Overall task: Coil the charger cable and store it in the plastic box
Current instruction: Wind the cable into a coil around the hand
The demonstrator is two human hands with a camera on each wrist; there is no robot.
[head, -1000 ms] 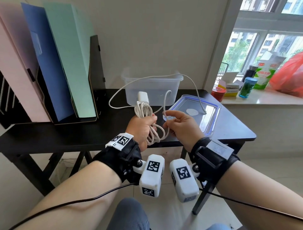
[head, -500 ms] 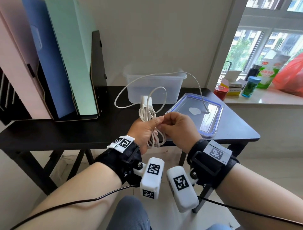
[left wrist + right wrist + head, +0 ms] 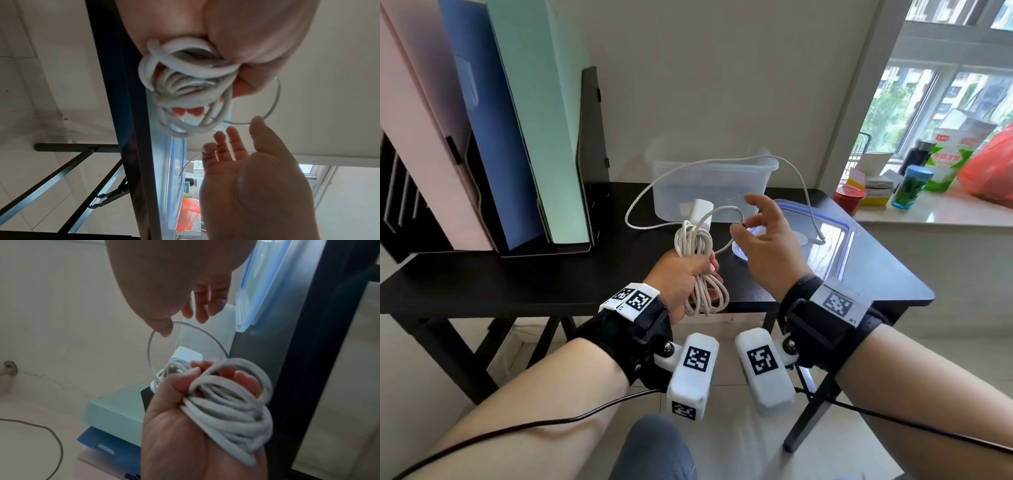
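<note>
One plastic box (image 3: 711,186), seemingly empty; left hand (image 3: 681,274) grips cable coil (image 3: 697,267).

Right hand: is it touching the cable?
Cannot tell. In the right wrist view the cable loops past the open right hand at its thumb tip, but that may be mere overlap; the head view is no clearer.

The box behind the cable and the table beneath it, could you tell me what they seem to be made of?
The box looks like frosted translucent plastic: the cable shows faintly through its wall. The table looks like black painted or laminated board with a matte sheen; which one is unclear.
</note>
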